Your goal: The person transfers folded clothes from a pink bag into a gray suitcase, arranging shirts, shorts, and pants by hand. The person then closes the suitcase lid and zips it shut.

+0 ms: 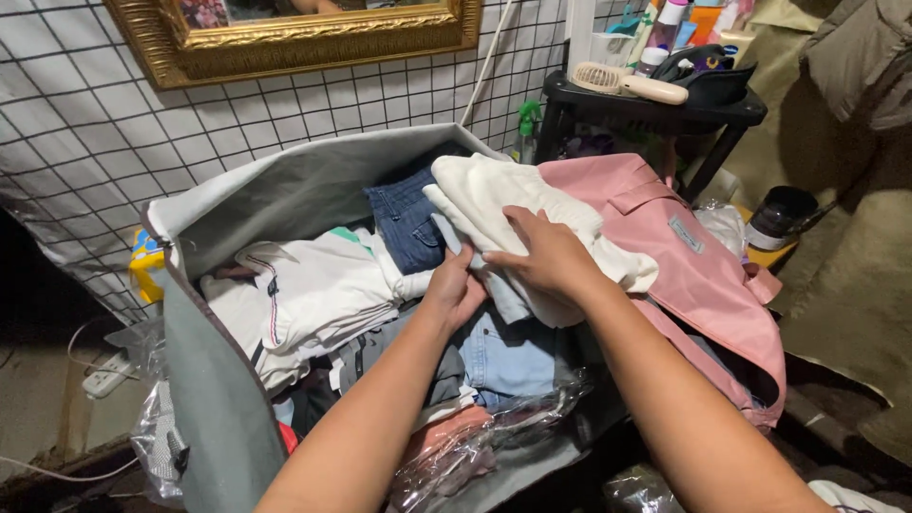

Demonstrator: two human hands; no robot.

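I am pressing my right hand (543, 255) flat, fingers spread, on the folded white garment (513, 214) to steady it over the grey storage box (218, 399), while my left hand (454, 290) is gripping its lower edge from beneath.

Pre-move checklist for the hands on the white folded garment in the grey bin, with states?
1. Right hand flat on top of the white folded cotton garment: ok.
2. Left hand gripping its lower edge: ok; fingers hidden.
3. Garment fold intact: ok.
4. Grey fabric storage bin flap open: ok.
5. Free space inside the bin: not ok, packed with dark blue denim jeans and clothes.
6. Pink fabric bag clear of the garment: not ok, touching.
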